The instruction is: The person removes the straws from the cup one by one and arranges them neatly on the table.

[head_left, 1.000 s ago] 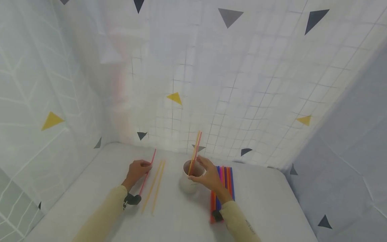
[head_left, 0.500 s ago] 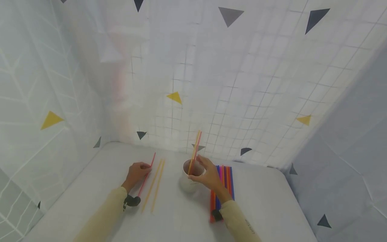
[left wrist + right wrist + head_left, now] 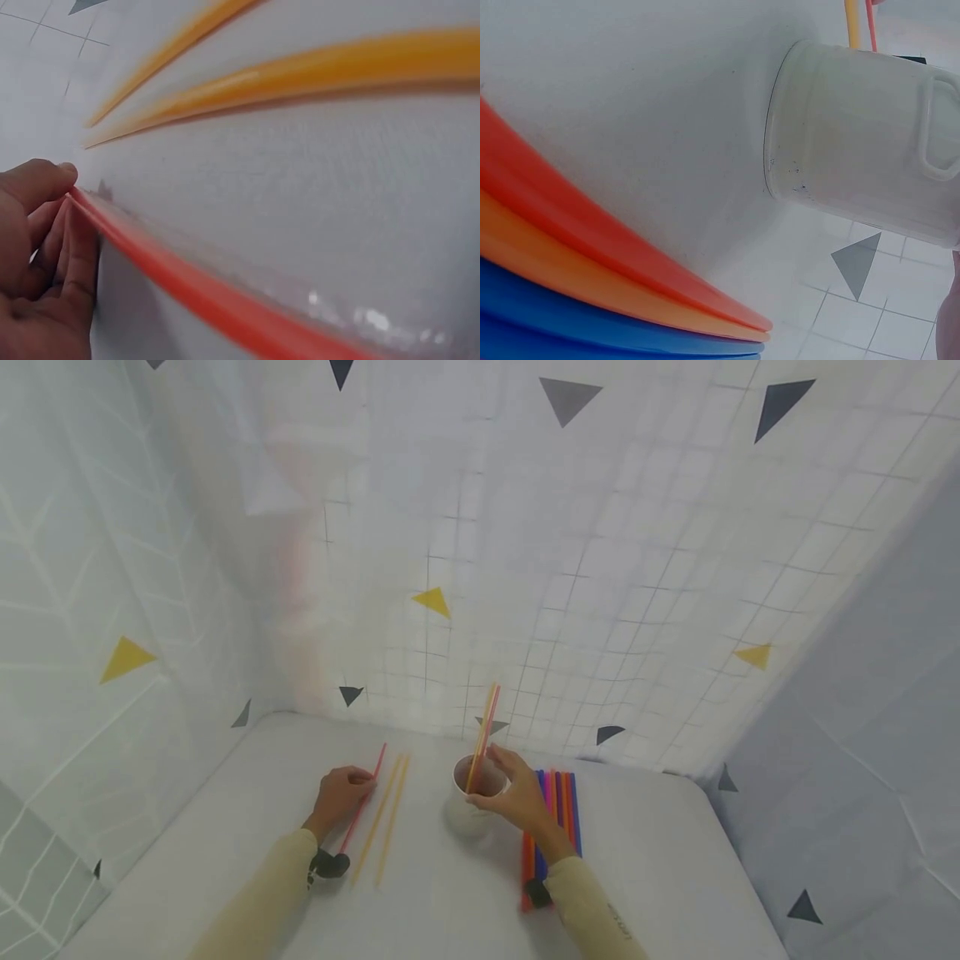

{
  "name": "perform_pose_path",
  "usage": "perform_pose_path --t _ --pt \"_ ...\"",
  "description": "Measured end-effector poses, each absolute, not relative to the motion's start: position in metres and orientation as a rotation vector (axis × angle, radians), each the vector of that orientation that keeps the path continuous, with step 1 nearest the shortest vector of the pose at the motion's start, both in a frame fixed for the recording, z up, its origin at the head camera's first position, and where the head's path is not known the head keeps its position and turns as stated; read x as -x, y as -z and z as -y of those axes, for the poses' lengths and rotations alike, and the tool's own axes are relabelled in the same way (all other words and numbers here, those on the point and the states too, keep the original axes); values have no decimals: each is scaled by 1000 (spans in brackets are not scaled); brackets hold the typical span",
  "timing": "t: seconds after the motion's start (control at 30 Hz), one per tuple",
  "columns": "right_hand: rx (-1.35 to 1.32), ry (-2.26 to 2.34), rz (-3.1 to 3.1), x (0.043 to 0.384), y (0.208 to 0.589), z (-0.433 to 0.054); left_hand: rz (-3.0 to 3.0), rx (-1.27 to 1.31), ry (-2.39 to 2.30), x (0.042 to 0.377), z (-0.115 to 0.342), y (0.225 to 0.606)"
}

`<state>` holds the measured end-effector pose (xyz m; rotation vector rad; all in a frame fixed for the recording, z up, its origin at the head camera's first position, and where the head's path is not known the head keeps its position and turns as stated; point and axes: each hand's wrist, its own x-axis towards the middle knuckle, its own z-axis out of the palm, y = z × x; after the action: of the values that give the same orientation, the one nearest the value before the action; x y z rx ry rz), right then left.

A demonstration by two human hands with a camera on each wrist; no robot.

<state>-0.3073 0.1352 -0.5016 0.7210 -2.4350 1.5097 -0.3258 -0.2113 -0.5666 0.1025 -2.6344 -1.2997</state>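
My left hand (image 3: 345, 795) pinches a red-pink straw (image 3: 380, 762) that lies slantwise at the left of the white table. In the left wrist view, thumb and fingertips meet on this straw (image 3: 172, 274). A white mug (image 3: 467, 820) stands in the middle, its handle (image 3: 939, 127) showing in the right wrist view. Thumb and fingers of my right hand (image 3: 519, 793) span the mug's rim and grip it. Yellow-orange and pink straws (image 3: 487, 722) stand leaning in the mug, close to the right fingertips. Their lower ends are hidden inside.
Two yellow straws (image 3: 393, 827) lie side by side between the left hand and the mug. A row of orange, blue and pink straws (image 3: 566, 802) lies right of the mug, partly under the right forearm. A white patterned sheet (image 3: 645, 568) rises behind the table.
The left hand and its red-pink straw have shifted slightly toward the person. The right hand, the mug and the straws in it look unchanged.
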Motion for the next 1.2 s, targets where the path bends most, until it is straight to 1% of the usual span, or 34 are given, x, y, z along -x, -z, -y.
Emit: perform_pose_path --t 0.8,1.03,1.2 --pt "-699 -1467 2457 307 501 -135 2592 -113 1353 321 211 565" --pt "-747 -1459 2414 307 501 -135 2627 -144 1360 324 209 561" --pt "-731 -1472 2428 307 502 -135 2635 -150 1388 332 205 554"
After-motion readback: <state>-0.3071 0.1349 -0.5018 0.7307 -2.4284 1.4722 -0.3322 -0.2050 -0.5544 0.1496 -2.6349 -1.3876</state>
